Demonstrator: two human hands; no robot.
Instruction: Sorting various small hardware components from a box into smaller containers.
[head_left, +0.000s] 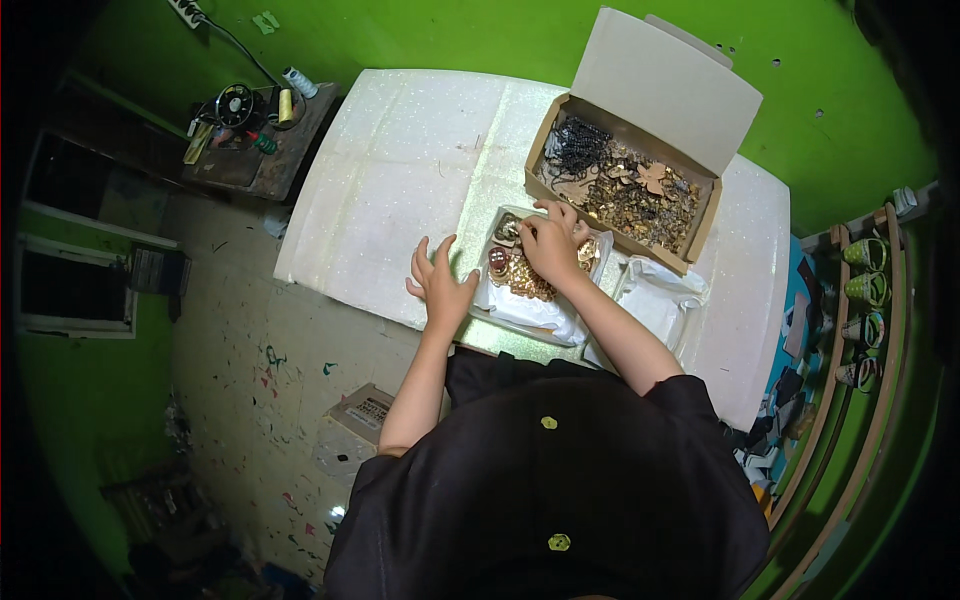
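A small white box (483,297) sits near the table's front edge, lined with white wrapping (540,313). Inside are gold-coloured pieces (525,277), a round dark-red ornament (499,258) with a gold rim, and a silvery piece (507,229). My right hand (553,243) reaches over the box, its thumb and fingertips drawn together beside the silvery piece. Whatever lies between those fingertips is too small to make out. At the box's left side, my left hand (443,279) is held with its fingers spread and nothing in it.
Behind the small box stands a cardboard box (610,232), lid raised, with black beads (577,147) and many gold-coloured pieces (640,195). A shallow white tray (660,300) lies to the right. Thread spools (286,105) stand on a side table; a shoe rack (838,340) flanks the right.
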